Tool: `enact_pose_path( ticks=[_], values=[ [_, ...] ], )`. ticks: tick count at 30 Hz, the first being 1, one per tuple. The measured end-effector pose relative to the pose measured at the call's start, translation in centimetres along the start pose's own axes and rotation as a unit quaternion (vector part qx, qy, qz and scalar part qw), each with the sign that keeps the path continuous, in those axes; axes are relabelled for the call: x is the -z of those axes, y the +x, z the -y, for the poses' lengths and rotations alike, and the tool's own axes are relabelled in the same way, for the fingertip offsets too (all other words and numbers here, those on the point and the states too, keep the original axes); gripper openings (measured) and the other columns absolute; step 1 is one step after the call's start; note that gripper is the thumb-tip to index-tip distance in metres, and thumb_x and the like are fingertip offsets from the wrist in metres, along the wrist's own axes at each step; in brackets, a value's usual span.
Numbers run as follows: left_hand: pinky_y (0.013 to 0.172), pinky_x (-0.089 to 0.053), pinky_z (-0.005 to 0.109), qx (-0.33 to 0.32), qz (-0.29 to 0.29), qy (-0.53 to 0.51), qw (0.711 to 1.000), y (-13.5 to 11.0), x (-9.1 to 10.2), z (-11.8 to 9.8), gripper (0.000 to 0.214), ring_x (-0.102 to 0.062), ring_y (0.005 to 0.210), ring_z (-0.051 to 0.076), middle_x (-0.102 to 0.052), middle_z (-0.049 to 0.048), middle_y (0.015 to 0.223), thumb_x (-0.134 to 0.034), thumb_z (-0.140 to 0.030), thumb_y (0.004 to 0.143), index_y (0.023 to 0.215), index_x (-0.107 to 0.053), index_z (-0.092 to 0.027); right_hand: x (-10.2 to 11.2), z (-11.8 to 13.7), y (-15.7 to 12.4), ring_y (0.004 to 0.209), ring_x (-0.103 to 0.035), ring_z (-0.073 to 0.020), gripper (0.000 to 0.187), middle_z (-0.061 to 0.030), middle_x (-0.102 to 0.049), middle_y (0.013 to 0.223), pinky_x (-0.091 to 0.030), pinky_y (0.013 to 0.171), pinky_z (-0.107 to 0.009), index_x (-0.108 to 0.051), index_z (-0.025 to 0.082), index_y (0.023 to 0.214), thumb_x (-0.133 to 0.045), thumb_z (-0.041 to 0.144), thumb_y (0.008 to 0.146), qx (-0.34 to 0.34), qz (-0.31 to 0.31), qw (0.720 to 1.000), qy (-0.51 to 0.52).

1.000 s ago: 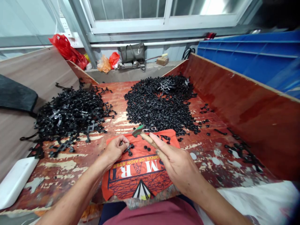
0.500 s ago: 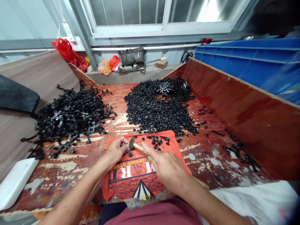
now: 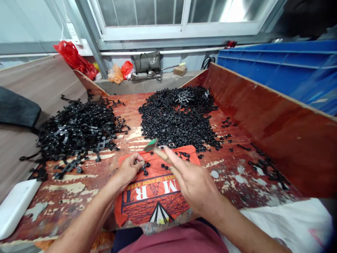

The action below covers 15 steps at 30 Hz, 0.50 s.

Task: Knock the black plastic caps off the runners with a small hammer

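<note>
My left hand (image 3: 131,168) pinches a small black branched part (image 3: 144,169) with round ends, held low over an orange printed cloth (image 3: 147,209). In my right hand (image 3: 193,182) is a hammer (image 3: 160,151) with a wooden handle and a green-marked head; the head is blurred and raised above the cloth, apart from the black part. Several loose black round pieces (image 3: 164,166) lie on the cloth near the hammer, some partly hidden behind my right hand.
A large heap of small black pieces (image 3: 173,123) lies behind the cloth, and a heap of branched black parts (image 3: 79,128) to its left. A reddish wooden board (image 3: 263,119) walls the right side, with a blue crate (image 3: 276,73) behind it. A white box-like object (image 3: 18,207) sits at the left.
My right hand has lifted the hammer up and away from the black part, its head tilting upward. My left hand stays nearly in place with the part.
</note>
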<state>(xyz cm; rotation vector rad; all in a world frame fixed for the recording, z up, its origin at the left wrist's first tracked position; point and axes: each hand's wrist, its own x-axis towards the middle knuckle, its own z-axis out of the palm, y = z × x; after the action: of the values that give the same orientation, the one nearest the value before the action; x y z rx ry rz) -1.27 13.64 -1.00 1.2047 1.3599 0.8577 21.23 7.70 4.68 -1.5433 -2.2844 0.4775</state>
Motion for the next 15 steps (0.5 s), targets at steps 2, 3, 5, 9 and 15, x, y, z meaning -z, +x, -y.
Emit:
enact_pose_path(
  ticks=[2,3,5,9,15],
  values=[
    [0.044,-0.023,0.018,0.015,-0.001,-0.002,1.0,0.0,0.0,-0.1,0.022,-0.035,0.044,0.007,-0.046,-0.0075,0.052,-0.072,-0.032,0.069,0.068,-0.053,-0.019,-0.6,0.0,0.0,0.073,-0.072,-0.024,0.057,-0.0065,-0.078,0.089,-0.052,0.062,-0.031,-0.038,0.027,0.153,-0.043,0.017,0.097,-0.013,0.067,0.997,-0.045],
    [0.043,-0.021,0.019,0.024,-0.001,-0.001,1.0,-0.1,0.0,-0.1,0.022,-0.033,0.042,0.007,-0.044,-0.0084,0.05,-0.071,-0.032,0.069,0.068,-0.053,-0.019,-0.8,0.0,0.1,0.069,-0.072,-0.0243,0.056,-0.0064,-0.078,0.085,-0.051,0.059,-0.03,-0.043,0.027,0.15,-0.046,0.017,0.095,-0.015,0.082,0.995,-0.055],
    [0.041,-0.018,0.019,0.034,0.002,0.0,0.999,-0.2,0.0,-0.2,0.022,-0.028,0.038,0.006,-0.041,-0.0097,0.047,-0.071,-0.031,0.07,0.069,-0.052,-0.02,-1.0,-0.1,0.2,0.074,-0.073,-0.0234,0.057,-0.0052,-0.078,0.092,-0.05,0.059,-0.029,-0.037,0.032,0.153,-0.044,0.019,0.098,-0.011,0.071,0.996,-0.047],
    [0.038,-0.014,0.019,0.04,0.01,-0.005,0.999,-0.2,-0.2,-0.3,0.02,-0.022,0.034,0.004,-0.039,-0.0114,0.046,-0.069,-0.03,0.073,0.072,-0.052,-0.02,-1.3,-0.2,0.3,0.075,-0.073,-0.0206,0.06,-0.0039,-0.078,0.095,-0.05,0.061,-0.027,-0.029,0.034,0.156,-0.043,0.02,0.099,-0.021,0.043,0.998,-0.046],
    [0.034,-0.013,0.017,0.093,0.036,-0.065,0.993,-0.5,0.2,-1.0,0.025,-0.02,0.029,0.003,-0.035,-0.0139,0.042,-0.073,-0.034,0.073,0.076,-0.051,-0.02,-0.1,-0.8,0.1,0.075,-0.072,-0.019,0.056,-0.0025,-0.078,0.102,-0.056,0.069,-0.031,-0.034,0.037,0.153,-0.043,0.023,0.1,-0.041,0.025,0.996,0.08]
  ],
)
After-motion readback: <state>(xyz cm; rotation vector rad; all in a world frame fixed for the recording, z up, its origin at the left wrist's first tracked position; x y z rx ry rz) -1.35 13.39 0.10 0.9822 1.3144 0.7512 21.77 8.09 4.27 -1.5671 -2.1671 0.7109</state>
